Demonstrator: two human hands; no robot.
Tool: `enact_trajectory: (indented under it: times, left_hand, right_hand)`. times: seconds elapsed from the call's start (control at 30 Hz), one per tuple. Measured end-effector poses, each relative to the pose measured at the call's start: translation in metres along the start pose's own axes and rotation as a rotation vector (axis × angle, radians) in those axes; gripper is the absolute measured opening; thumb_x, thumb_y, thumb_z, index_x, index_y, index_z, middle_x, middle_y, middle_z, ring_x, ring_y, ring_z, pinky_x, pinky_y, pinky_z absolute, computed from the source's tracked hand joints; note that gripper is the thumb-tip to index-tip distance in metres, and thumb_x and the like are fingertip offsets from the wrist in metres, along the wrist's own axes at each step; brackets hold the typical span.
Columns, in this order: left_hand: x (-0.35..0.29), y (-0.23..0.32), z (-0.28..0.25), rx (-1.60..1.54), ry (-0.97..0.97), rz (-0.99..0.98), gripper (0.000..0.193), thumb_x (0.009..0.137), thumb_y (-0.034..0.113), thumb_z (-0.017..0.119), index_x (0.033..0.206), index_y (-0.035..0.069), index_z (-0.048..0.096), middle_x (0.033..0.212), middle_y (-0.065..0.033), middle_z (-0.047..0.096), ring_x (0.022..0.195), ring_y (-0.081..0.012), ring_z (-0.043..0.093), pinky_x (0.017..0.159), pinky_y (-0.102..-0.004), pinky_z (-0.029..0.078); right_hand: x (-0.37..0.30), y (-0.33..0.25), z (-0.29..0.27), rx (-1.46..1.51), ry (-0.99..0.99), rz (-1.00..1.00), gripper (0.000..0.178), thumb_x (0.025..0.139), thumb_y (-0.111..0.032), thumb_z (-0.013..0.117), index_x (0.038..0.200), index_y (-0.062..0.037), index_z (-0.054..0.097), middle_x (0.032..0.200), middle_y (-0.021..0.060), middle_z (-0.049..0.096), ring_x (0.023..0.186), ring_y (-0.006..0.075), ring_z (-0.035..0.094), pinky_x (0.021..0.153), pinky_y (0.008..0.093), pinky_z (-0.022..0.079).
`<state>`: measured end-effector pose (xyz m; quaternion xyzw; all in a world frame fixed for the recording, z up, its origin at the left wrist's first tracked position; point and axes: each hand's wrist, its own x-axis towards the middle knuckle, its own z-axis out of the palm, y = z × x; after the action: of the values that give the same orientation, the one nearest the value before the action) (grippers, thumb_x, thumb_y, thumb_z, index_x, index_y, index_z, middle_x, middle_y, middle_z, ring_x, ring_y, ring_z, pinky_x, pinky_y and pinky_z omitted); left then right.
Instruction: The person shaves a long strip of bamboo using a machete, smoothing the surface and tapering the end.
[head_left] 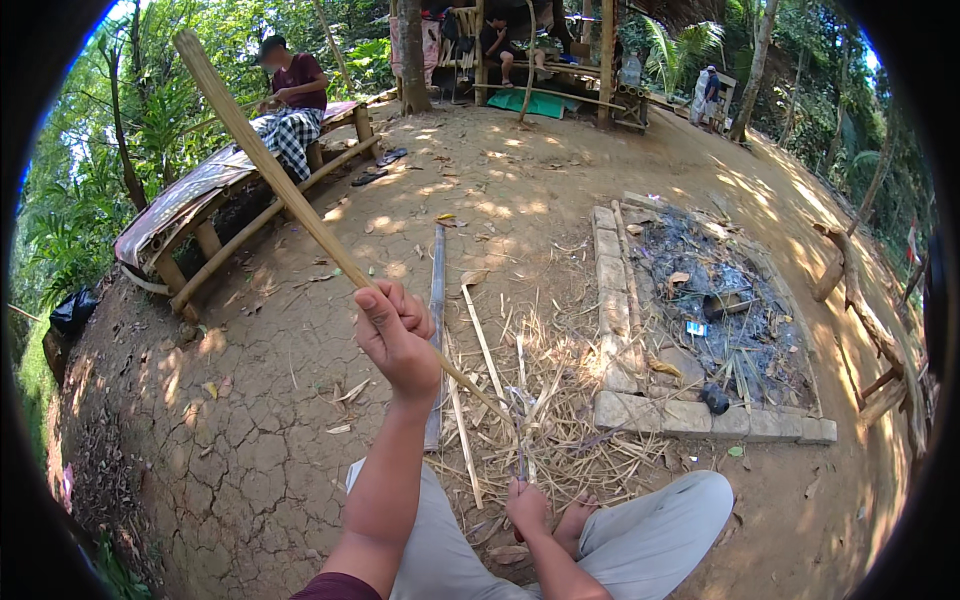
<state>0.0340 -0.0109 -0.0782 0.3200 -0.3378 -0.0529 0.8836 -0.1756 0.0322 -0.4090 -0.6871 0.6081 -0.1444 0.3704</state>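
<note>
From my end: left hand (395,335) is wrapped round the wooden strip (275,168), thumb up top, fingers closed. Strip's long axis runs diagonally: thick end high at upper left, passing through the fist, thin end down at lower right. Right hand (527,508) sits low, near the knees, fingers closed on a thin blade-like tool (521,462) pointing away from the body; grip detail is too small to read.

I'd say the key relation is thin end versus tool: the strip slants down to about the tool's far end, over the shavings (560,430). Can't tell whether they touch. Left hand is on the strip; right is the nearer one to its thin end.

Labels: blue-and-white packet (697,328) in the brick-edged fire pit (612,272), print too small for me. No other legible writing.
</note>
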Motion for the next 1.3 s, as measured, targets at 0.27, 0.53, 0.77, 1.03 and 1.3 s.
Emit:
enact_trajectory:
  times: [0.27,0.53,0.77,1.03,1.3]
  left_hand:
    - [0.004,0.004,0.005,-0.035,-0.02,0.005,0.05,0.102,0.055,0.038,0.079,0.011,0.035,0.063,0.0053,0.026,0.049,-0.0039,0.021,0.042,-0.0227,0.017]
    - [0.005,0.004,-0.004,-0.044,-0.019,-0.021,0.049,0.102,0.054,0.039,0.078,0.011,0.034,0.061,0.0063,0.024,0.047,-0.0038,0.02,0.042,-0.0235,0.016]
    - [0.032,0.02,-0.031,-0.082,0.129,0.029,0.048,0.101,0.055,0.042,0.08,0.012,0.038,0.061,0.0059,0.027,0.045,-0.0034,0.021,0.038,-0.0219,0.016]
    - [0.046,0.029,-0.047,-0.115,0.416,-0.038,0.039,0.101,0.046,0.048,0.082,0.012,0.045,0.061,0.005,0.029,0.045,-0.0039,0.022,0.039,-0.0221,0.018]
    - [0.062,0.042,-0.082,-0.349,0.448,-0.139,0.037,0.102,0.039,0.05,0.079,0.01,0.048,0.058,0.0039,0.029,0.045,-0.0077,0.021,0.038,-0.024,0.018]
  right_hand:
    - [0.01,0.011,0.003,-0.073,0.028,-0.049,0.044,0.097,-0.039,0.051,0.089,0.0029,0.064,0.079,0.0239,0.067,0.078,0.0423,0.066,0.073,0.0516,0.051]
    - [0.022,0.073,0.048,-0.112,-0.068,0.076,0.053,0.096,-0.047,0.044,0.088,-0.0007,0.07,0.087,0.0255,0.068,0.087,0.0449,0.065,0.081,0.0528,0.05]
    - [0.012,-0.006,-0.016,0.099,0.039,0.22,0.054,0.089,-0.048,0.059,0.083,0.005,0.065,0.078,0.0275,0.065,0.081,0.0462,0.065,0.073,0.05,0.048]
    - [0.026,-0.084,-0.107,0.409,0.19,-0.272,0.036,0.082,-0.031,0.076,0.088,-0.0008,0.058,0.062,0.0077,0.056,0.056,0.0217,0.057,0.058,0.0364,0.048]
    - [0.054,-0.153,-0.211,0.054,-0.005,-0.506,0.036,0.081,-0.031,0.078,0.09,-0.0021,0.058,0.07,0.0106,0.06,0.064,0.0243,0.061,0.063,0.0372,0.048]
